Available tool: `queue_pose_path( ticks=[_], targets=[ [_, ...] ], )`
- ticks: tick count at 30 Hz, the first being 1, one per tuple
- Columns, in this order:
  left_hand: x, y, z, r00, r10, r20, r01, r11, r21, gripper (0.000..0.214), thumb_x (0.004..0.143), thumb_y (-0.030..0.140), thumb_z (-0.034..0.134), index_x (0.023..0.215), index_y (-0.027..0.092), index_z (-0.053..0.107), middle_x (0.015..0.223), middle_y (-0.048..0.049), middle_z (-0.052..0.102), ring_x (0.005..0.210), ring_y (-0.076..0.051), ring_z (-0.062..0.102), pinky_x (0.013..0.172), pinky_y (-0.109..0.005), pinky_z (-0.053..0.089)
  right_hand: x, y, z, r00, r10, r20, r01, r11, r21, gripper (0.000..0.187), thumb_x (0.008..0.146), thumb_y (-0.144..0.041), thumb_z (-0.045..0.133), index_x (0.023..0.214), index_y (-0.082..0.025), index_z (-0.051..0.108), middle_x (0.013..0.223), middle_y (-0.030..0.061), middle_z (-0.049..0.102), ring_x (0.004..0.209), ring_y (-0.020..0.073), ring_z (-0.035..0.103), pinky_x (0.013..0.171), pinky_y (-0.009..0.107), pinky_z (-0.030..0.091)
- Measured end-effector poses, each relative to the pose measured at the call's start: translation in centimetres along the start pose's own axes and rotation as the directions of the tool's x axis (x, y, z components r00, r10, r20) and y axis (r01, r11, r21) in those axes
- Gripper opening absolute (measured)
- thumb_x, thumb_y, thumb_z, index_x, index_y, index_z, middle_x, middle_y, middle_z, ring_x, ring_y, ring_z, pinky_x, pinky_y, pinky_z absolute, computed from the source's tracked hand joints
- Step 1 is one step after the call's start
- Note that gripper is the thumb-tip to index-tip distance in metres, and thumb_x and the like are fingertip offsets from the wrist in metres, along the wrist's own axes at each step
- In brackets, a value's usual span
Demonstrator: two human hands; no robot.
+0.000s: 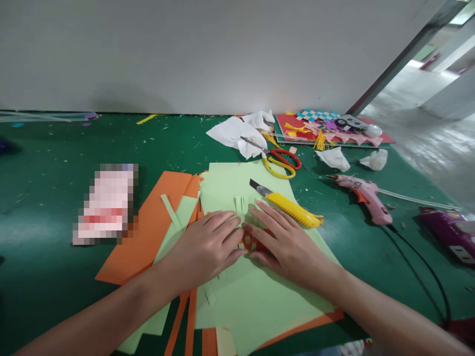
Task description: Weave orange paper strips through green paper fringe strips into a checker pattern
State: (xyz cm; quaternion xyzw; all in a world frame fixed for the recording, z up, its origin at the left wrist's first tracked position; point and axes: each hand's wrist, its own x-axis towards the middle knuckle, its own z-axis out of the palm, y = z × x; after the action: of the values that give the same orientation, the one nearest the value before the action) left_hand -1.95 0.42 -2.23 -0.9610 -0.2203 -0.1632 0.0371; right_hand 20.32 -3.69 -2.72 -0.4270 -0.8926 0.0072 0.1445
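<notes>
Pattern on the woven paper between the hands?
The woven paper shows an orange and light-green check; best in the head view.

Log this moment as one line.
Left hand: fingers at woven paper patch | right hand: same patch, opposite side | under: green sheet | beyond right fingers: yellow cutter, blade out

Paper-craft workspace
A green worktop carries coloured paper, a yellow cutter, scissors and a pink glue gun, scattered among offcuts.

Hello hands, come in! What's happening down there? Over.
Left hand, right hand on woven orange-and-green paper, partly hiding it. Weave over pale green sheet. Yellow cutter near right hand, blade out.
</notes>
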Motion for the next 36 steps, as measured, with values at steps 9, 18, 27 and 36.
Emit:
queue_pose_path(
  ticks=[9,18,27,36],
  targets=[
    [0.10,-0.13,0.01,1.000,0.005,0.009,-0.005,1.000,-0.006,0.031,0.094,0.034,0.049,0.111,0.010,0.062,0.112,-0.0131,0.066,0.111,-0.029,0.058,0.092,-0.044,0.052,-0.13,-0.06,0.13,1.000,0.010,-0.020,-0.010,1.000,0.002,0.045,0.094,-0.041,0.049,0.127,-0.011,0.055,0.139,0.0174,0.051,0.137,0.0323,0.035,0.107,0.051,0.040],
    [0.02,-0.09,-0.02,1.000,-0.005,0.002,0.005,1.000,-0.016,0.029,0.094,0.033,0.051,0.109,0.011,0.063,0.112,-0.0140,0.066,0.111,-0.029,0.059,0.093,-0.045,0.052,-0.07,0.04,0.24,0.999,0.034,-0.030,-0.034,0.999,0.001,0.048,0.092,-0.044,0.050,0.124,-0.008,0.058,0.139,0.0196,0.050,0.136,0.0330,0.037,0.107,0.052,0.041],
    [-0.11,-0.20,0.00,0.999,0.001,-0.038,-0.001,1.000,-0.013,0.031,0.091,0.035,0.054,0.107,0.009,0.062,0.111,-0.0149,0.066,0.109,-0.029,0.060,0.094,-0.045,0.052,-0.13,-0.07,0.08,1.000,0.023,-0.010,-0.023,1.000,0.006,0.044,0.093,-0.042,0.049,0.126,-0.012,0.058,0.139,0.0181,0.050,0.137,0.0338,0.036,0.106,0.052,0.041],
    [0.06,-0.32,-0.01,0.998,0.020,-0.051,-0.020,1.000,0.003,0.023,0.090,0.034,0.057,0.094,0.012,0.062,0.100,-0.0122,0.068,0.100,-0.027,0.062,0.090,-0.043,0.053,-0.16,-0.08,0.08,1.000,0.014,-0.009,-0.014,1.000,0.013,0.044,0.093,-0.039,0.050,0.128,-0.012,0.055,0.137,0.0189,0.051,0.137,0.0332,0.035,0.106,0.053,0.041]
  ],
)
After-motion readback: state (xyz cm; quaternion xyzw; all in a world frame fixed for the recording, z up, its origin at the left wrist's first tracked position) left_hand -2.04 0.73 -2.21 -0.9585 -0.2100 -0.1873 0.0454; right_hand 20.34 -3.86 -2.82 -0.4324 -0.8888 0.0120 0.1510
